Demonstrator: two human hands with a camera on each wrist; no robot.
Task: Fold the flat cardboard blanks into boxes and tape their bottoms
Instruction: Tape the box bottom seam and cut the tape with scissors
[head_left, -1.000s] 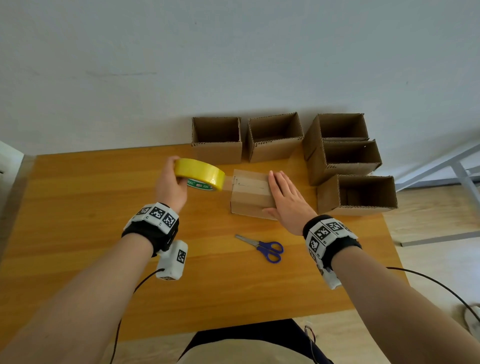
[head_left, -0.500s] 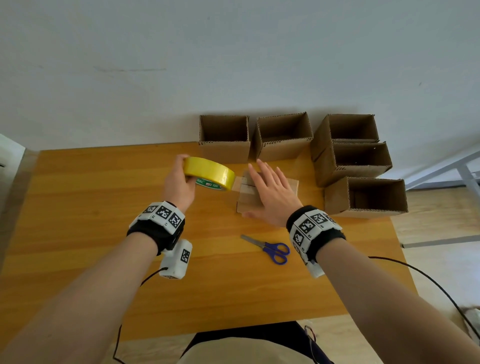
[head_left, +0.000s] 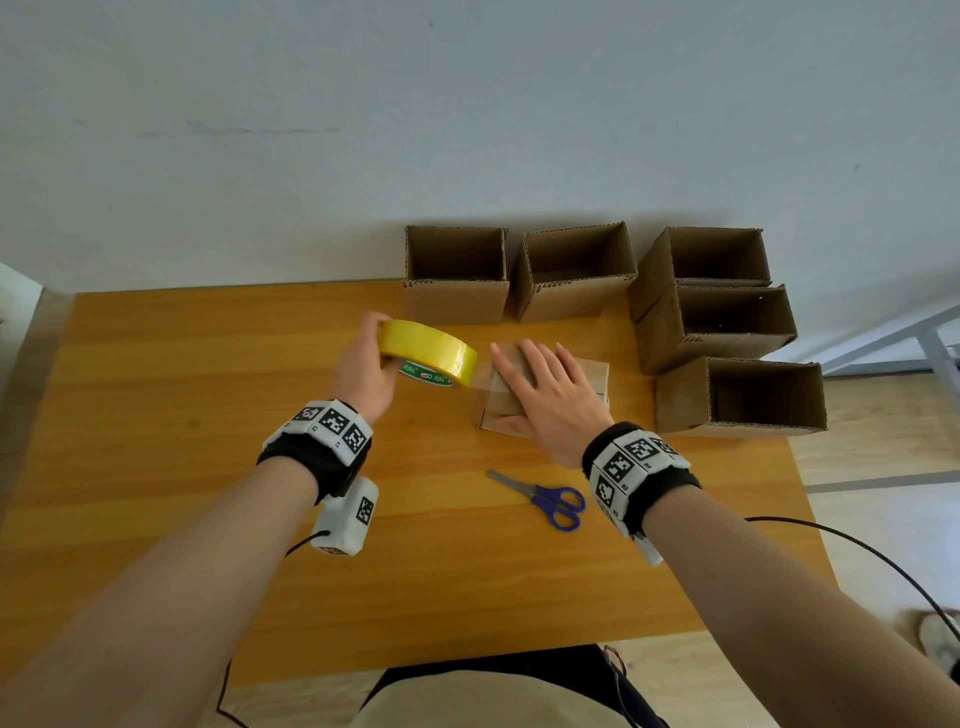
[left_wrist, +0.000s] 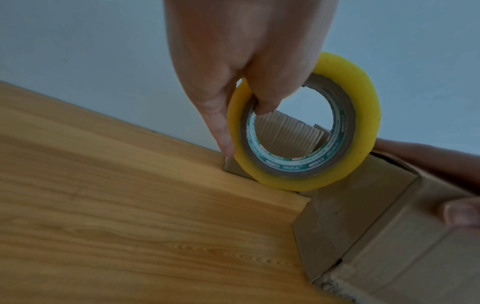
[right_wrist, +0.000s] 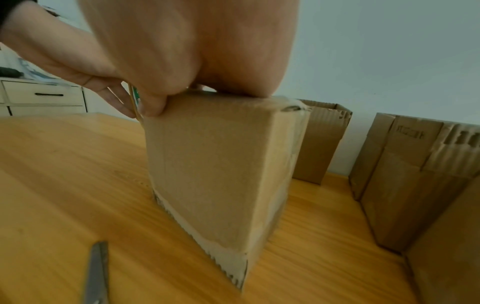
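An upturned cardboard box (head_left: 592, 376) stands mid-table with its flaps on top. My right hand (head_left: 550, 395) lies flat on those flaps, fingers straight, thumb over the near left edge. My left hand (head_left: 363, 374) grips a yellow tape roll (head_left: 428, 353), held just left of the box with fingers through its core; a clear strip runs from the roll onto the box. The left wrist view shows the tape roll (left_wrist: 306, 123) by the box (left_wrist: 363, 216) corner. In the right wrist view my palm (right_wrist: 194, 51) presses the box (right_wrist: 221, 174) top.
Several folded open boxes (head_left: 457, 275) line the back wall and the table's right edge (head_left: 743, 395). Blue-handled scissors (head_left: 545, 499) lie in front of the box. A drawer unit (right_wrist: 44, 94) stands off the table to the left.
My right hand slid left across the box top, from its right part to its left edge. The left hand stayed beside the box with the roll.
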